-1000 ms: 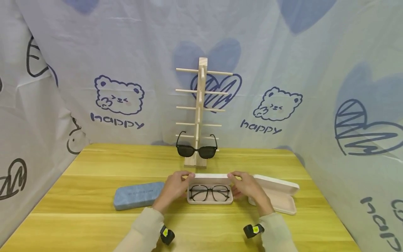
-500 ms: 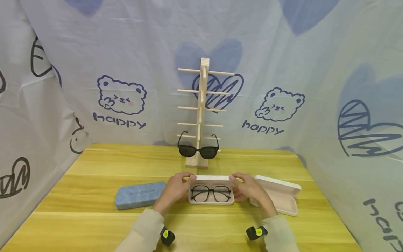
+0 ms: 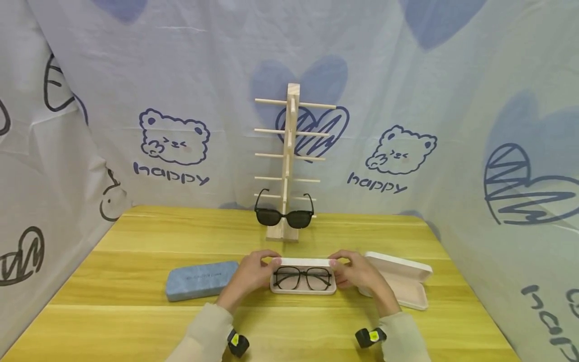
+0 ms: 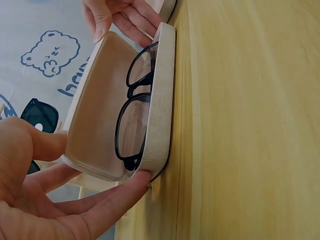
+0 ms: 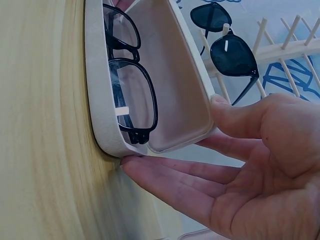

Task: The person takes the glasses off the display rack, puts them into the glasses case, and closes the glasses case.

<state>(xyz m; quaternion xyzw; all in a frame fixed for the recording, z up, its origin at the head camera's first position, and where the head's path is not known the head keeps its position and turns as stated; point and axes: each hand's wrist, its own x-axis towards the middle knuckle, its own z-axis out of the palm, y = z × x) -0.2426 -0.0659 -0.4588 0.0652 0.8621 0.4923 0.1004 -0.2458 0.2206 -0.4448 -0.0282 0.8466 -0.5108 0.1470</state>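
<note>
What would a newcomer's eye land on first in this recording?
Probably the dark sunglasses, low on the wooden rack at the back. Then the pale case in the middle, lid raised, held at its ends by the left hand and right hand, with black-rimmed glasses inside. The blue case to its left stands out by colour.

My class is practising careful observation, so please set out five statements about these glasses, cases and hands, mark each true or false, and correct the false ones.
1. Clear-lensed eyeglasses lie in the pale middle case. True.
2. The blue eyeglass case stands open. False: the blue eyeglass case is closed.
3. The dark sunglasses sit on the wooden display rack. True.
4. The left grip holds the blue eyeglass case. False: the left grip and right grip both hold the pale middle case.
5. The pale right-hand case is open. True.
</note>
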